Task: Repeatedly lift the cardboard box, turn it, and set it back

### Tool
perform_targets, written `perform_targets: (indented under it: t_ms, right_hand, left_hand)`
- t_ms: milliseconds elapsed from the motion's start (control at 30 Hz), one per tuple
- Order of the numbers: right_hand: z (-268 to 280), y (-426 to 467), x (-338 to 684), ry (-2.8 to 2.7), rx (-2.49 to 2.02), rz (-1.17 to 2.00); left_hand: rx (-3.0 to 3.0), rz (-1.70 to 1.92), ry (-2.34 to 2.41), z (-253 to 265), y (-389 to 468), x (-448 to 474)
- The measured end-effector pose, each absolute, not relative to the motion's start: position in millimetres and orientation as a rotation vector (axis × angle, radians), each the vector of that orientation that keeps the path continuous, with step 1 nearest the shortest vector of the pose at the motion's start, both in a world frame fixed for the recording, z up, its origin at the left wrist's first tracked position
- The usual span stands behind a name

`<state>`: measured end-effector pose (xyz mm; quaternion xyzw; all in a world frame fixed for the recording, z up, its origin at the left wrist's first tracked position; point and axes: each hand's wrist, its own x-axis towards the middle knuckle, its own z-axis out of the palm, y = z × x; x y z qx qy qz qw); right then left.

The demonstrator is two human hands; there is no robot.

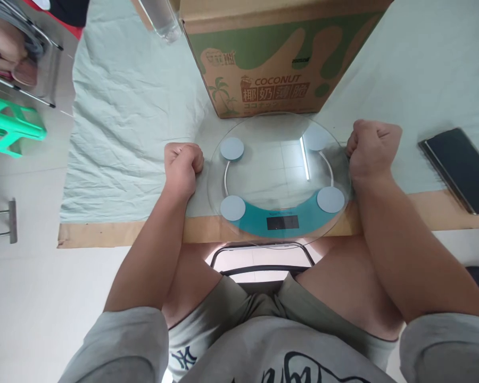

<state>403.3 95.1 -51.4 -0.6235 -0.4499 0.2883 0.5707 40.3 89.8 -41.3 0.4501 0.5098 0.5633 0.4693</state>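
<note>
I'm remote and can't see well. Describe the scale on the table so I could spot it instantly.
Find the coconut carton at the table's far side; just in front of it, at the near edge, lies the glass scale. It sits between the left hand and right hand, both in fists. It alone is round and transparent, with four grey pads and a teal band.

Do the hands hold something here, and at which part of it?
Nothing is clearly held. Left hand and right hand are closed fists on either side of the round glass scale; the right touches its rim, the left lies close beside it.

"COCONUT" printed on cardboard box (279, 58), Chinese characters beneath
</note>
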Motion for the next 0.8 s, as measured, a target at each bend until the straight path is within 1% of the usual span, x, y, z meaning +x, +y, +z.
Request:
perform_targets:
  t_ms: [300, 567, 800]
  right_hand:
    - [-49.3, 95.9, 402.2, -1.099, -1.537, 0.702]
    - [-55.0, 110.7, 405.7, -0.932, -1.565, 0.559]
    - [-57.0, 111.8, 403.1, -0.872, -1.541, 0.553]
  left_hand:
    - [1.227, 1.236, 1.409, -43.4, 90.9, 47.9]
    - [1.273, 1.210, 1.480, -48.8, 92.0, 46.3]
    - [1.270, 1.187, 1.510, -49.2, 92.2, 45.4]
